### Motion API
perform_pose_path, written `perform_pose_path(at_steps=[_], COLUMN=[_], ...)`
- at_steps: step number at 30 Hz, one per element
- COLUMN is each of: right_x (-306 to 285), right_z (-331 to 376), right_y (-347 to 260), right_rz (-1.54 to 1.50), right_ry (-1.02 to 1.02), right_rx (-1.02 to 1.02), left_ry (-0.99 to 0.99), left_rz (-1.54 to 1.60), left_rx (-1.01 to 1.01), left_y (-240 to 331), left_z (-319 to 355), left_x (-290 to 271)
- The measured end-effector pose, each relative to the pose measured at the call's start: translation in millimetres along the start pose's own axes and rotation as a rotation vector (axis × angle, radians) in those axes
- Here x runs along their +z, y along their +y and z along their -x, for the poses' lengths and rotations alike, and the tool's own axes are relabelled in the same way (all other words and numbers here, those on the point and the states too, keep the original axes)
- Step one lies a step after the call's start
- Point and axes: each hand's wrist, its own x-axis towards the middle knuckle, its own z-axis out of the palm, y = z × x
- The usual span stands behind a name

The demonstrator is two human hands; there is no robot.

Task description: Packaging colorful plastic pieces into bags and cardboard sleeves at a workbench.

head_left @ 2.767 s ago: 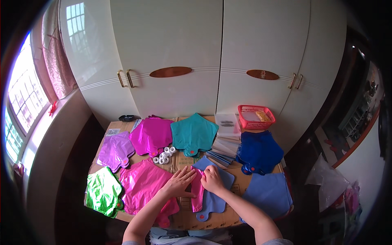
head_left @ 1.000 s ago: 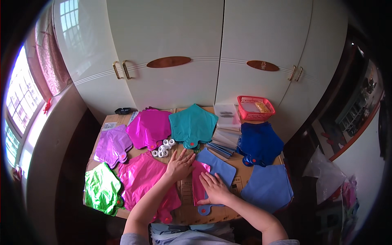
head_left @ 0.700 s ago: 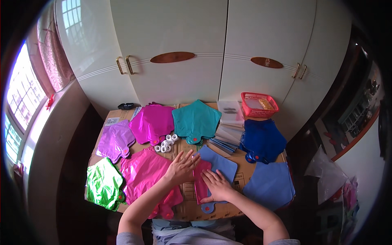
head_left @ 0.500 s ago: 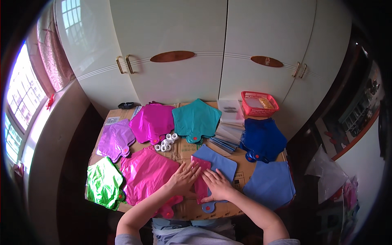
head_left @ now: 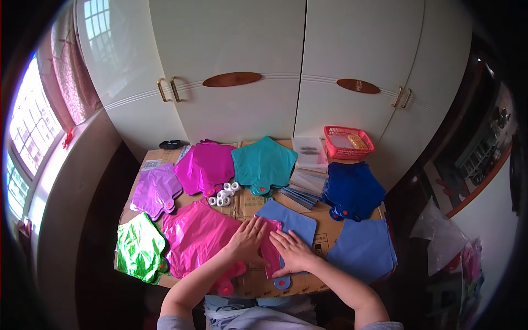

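Note:
A flat foil balloon, pink and folded into a narrow strip (head_left: pixel 269 250), lies in front of me on a blue flat piece (head_left: pixel 297 221) with a tab at its near end. My left hand (head_left: pixel 247 241) rests flat on the strip's left side, fingers stretched out. On its right side my right hand (head_left: pixel 291 253) lies flat with the fingers spread, thumb toward the near end. Left of my hands is a larger pile of pink foil balloons (head_left: pixel 195 234); my left forearm crosses its near edge.
Around the cardboard-covered table (head_left: pixel 250 286) lie flat foil balloons: green (head_left: pixel 140 247), lilac (head_left: pixel 155 190), magenta (head_left: pixel 203 165), teal (head_left: pixel 264 162), dark blue (head_left: pixel 355 190). White rolls (head_left: pixel 223 198), packets (head_left: pixel 302 187), a red basket (head_left: pixel 349 143) and a blue sheet (head_left: pixel 363 250) are there too.
My hands stay flat on the folded pink strip, with the right hand's fingers shifted slightly left and lower. The view has shifted very slightly.

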Motion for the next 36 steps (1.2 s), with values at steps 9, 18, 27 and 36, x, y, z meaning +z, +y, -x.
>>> perform_pose_path(at_steps=[9, 18, 27, 36], right_x=[9.8, 12.9, -21.2, -23.9], right_z=[0.7, -10.1, -25.7, -6.4], right_y=[7.0, 66.3, 75.7, 85.4], right_rz=[-0.055, -0.150, -0.423, -0.986], right_ry=[0.070, 0.411, 0.161, 0.167], right_rx=[-0.042, 0.318, 0.637, 0.584], left_ry=[0.047, -0.075, -0.116, -0.166], left_rz=[-0.013, -0.096, -0.095, -0.100], left_rx=[0.099, 0.080, 0.063, 0.045], left_y=[3.9, 25.6, 25.5, 28.2], left_z=[1.2, -1.8, -0.8, -1.3], left_x=[5.1, -9.0, -7.9, -11.5])
